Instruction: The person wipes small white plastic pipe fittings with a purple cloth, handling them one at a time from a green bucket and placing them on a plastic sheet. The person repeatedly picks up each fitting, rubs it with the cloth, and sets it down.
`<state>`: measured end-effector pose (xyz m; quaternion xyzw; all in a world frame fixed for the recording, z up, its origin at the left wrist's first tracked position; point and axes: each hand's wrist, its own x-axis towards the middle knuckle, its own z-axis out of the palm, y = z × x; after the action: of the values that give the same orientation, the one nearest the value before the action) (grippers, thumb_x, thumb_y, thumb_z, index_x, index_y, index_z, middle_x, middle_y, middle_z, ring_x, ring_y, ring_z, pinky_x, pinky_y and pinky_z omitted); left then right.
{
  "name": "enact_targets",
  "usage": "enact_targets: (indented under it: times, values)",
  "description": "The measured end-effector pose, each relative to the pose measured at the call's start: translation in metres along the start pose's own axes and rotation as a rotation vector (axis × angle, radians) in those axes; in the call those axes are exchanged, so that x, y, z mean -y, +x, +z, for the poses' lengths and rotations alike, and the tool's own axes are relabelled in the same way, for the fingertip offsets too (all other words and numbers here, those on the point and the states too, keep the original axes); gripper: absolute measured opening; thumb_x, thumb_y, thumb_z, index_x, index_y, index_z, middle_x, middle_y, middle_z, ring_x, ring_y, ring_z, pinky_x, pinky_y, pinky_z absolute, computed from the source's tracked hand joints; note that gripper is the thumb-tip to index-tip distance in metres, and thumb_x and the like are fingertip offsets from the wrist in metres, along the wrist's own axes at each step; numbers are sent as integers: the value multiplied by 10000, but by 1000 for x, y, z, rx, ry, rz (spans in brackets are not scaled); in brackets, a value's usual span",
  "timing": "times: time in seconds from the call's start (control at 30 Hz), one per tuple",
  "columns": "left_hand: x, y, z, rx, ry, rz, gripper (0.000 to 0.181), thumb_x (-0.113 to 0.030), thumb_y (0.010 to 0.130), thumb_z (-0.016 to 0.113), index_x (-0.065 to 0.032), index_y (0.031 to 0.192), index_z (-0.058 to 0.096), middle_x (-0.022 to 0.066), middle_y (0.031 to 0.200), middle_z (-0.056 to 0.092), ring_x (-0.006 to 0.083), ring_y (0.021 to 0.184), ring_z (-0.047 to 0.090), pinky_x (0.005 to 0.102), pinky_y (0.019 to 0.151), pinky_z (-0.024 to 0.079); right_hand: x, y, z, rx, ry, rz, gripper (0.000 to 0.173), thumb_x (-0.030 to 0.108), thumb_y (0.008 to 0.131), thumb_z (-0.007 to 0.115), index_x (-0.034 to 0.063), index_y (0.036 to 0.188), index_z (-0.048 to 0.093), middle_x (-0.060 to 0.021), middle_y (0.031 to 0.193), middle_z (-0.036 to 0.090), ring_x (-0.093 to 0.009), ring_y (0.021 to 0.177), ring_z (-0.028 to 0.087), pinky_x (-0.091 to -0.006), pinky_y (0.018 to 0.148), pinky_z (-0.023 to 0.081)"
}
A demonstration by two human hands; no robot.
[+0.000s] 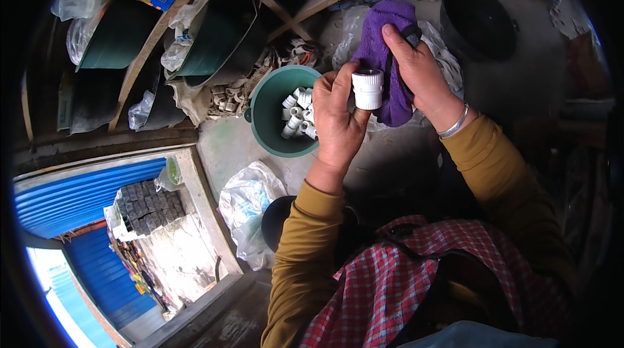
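Between the fingers and thumb of my left hand [339, 104] is a white plastic pipe fitting [367, 89] with ribbed ends, its dark opening facing up. My right hand [424, 67] grips a purple cloth [385, 50], thumb laid across its upper part. The cloth hangs just behind and right of the fitting; whether they touch, I cannot tell. A dark item [412, 35], only partly visible, lies at my right fingers against the cloth. Left of my left hand, a green plastic tub [261, 119] on the floor holds several similar white fittings [295, 116].
A black basin [477, 21] is at the upper right. Clear plastic bags [251, 202] lie on the concrete floor by the doorway. Green bins [117, 31] rest in a wooden rack [141, 55] at left. Beige pieces [229, 97] are heaped beside the tub.
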<state>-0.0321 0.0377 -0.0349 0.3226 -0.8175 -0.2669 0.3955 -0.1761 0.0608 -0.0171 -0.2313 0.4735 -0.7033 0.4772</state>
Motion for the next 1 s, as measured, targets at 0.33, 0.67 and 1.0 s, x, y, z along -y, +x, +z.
enact_targets:
  times: [0.33,0.67,1.0]
  values:
    - [3,3,-13,-15,170,0,756,114,588,607,-86,1280,381,49,794,580,163,700,566,269,653,470,-4,-8,1,395,-165,48,261,233,829,588,29,990,597,-21,902,616,-89,828,557,-242,755,448]
    - [7,-4,-3,28,-28,37,668,129,597,596,-67,1223,466,48,813,548,151,728,527,258,707,447,-15,-3,-3,159,144,295,234,193,800,625,4,935,602,-44,849,623,-111,744,589,-239,669,473]
    - [-4,11,-6,-91,-1149,-650,415,-54,849,494,-2,1250,405,90,1188,496,164,1071,484,267,923,374,-17,-5,2,100,232,343,247,205,829,587,0,966,579,-65,882,619,-148,750,614,-262,667,510]
